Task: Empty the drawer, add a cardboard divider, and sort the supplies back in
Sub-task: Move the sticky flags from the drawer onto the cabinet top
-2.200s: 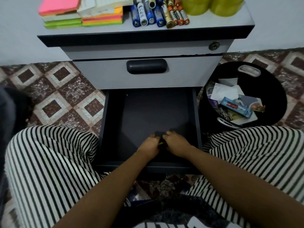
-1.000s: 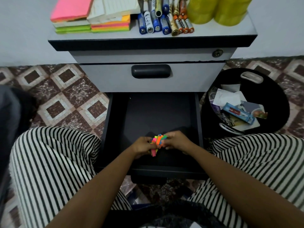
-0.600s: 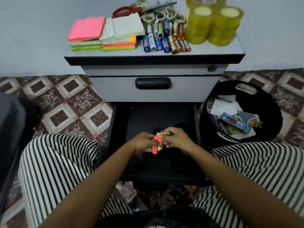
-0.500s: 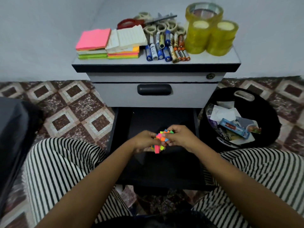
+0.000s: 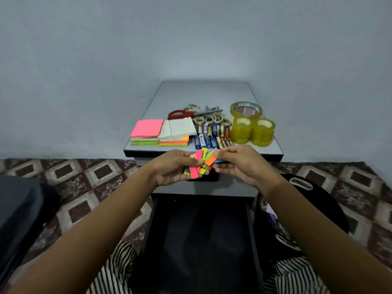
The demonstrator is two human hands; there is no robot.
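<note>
Both hands (image 5: 209, 166) pinch neon sticky tabs (image 5: 200, 164)

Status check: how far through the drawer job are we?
Done: the drawer looks emptied, though its inside is dark; sticky notes, batteries, scissors and tape rolls lie on the cabinet top. In hand: left hand and right hand hold the coloured tabs above the drawer. Left: set them down, fit a divider (none in view), sort everything back.

Entry: we are wearing black-and-white striped fabric trousers (image 5: 115, 270), showing at both knees; our forearms (image 5: 101, 225) are showing bare to the wrists.
</note>
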